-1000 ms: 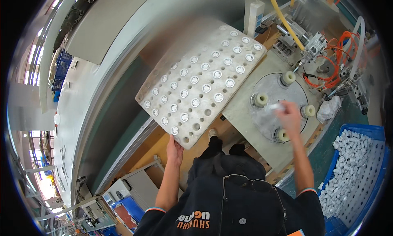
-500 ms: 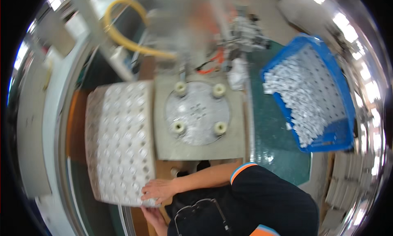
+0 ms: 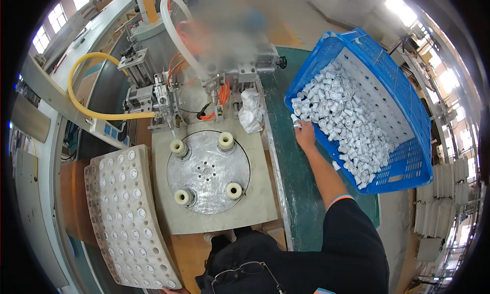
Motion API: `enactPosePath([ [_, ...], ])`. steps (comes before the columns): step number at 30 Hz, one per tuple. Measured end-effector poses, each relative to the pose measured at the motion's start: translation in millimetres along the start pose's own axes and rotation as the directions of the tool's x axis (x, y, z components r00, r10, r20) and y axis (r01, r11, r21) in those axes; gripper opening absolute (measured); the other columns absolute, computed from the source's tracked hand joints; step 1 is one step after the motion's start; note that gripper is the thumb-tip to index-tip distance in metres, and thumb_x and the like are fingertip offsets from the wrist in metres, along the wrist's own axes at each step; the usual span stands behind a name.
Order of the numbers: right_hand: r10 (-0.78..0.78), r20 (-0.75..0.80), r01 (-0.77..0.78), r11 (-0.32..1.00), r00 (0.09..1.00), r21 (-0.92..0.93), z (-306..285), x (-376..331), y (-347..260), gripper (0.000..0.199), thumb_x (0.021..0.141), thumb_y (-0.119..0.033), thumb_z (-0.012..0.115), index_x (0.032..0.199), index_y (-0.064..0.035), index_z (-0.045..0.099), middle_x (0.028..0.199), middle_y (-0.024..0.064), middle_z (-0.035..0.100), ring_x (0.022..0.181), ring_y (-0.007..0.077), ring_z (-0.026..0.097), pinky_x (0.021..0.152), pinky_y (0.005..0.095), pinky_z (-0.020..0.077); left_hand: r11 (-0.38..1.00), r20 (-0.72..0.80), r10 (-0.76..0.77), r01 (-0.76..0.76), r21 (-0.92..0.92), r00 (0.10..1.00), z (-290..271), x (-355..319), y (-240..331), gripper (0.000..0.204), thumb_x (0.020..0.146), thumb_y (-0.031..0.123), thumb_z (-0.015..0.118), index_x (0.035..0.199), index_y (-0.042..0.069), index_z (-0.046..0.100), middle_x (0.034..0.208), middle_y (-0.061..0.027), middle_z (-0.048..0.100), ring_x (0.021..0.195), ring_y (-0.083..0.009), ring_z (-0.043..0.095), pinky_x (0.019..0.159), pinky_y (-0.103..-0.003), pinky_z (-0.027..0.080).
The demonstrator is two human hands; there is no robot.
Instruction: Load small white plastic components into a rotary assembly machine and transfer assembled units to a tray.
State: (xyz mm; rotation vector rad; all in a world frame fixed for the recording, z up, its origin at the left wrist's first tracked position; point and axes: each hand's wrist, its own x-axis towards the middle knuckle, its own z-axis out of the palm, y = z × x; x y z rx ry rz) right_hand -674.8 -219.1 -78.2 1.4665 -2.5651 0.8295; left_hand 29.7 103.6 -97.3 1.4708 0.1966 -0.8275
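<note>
At the near-left edge of the basket, my right hand is closed, with a small white plastic cap at its fingertips. Many similar white caps lie heaped inside the blue plastic basket. Only a sliver of my left hand shows, at the near corner of the pale tray; its fingers are hidden. White round pieces sit in rows of holes across that tray. Between tray and basket is a round metal turntable bearing several cream-coloured ring-shaped holders.
Behind the turntable stand metal machine parts with orange tubing, a yellow hose and a white hose. A crumpled white cloth or bag lies near them. The basket rests on a green tabletop. Stacked grey-white sheets are at far right.
My right hand has left the tray's near corner and reached over to the basket on the right. My left hand is now mostly out of sight. The whole view has shifted.
</note>
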Motion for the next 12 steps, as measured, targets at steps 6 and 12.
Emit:
enactPosePath([
  [6,0.247,0.079,-0.223,0.947,0.966,-0.233,14,30,-7,0.032,0.079,-0.029,0.065,0.101,-0.0066,0.061,0.105,0.0174,0.054,0.101,0.0365,0.056,0.079,0.0474,0.0484,0.997,0.112,-0.038,0.045,-0.061,0.993,-13,-5,-8,0.064,0.093,0.05,0.043,0.141,0.011,0.031,0.142,-0.0136,0.035,0.127,-0.0342,0.037,0.099,-0.05,0.036],
  [12,0.399,0.252,-0.371,0.916,0.881,-0.153,14,2,12,0.026,0.076,-0.025,0.07,0.097,-0.0113,0.064,0.105,0.0142,0.059,0.101,0.031,0.058,0.079,0.0459,0.0493,0.996,-0.054,-0.059,0.055,-0.072,0.997,-3,-36,2,0.062,0.093,0.048,0.044,0.142,0.012,0.03,0.144,-0.0119,0.033,0.129,-0.032,0.034,0.098,-0.05,0.037],
])
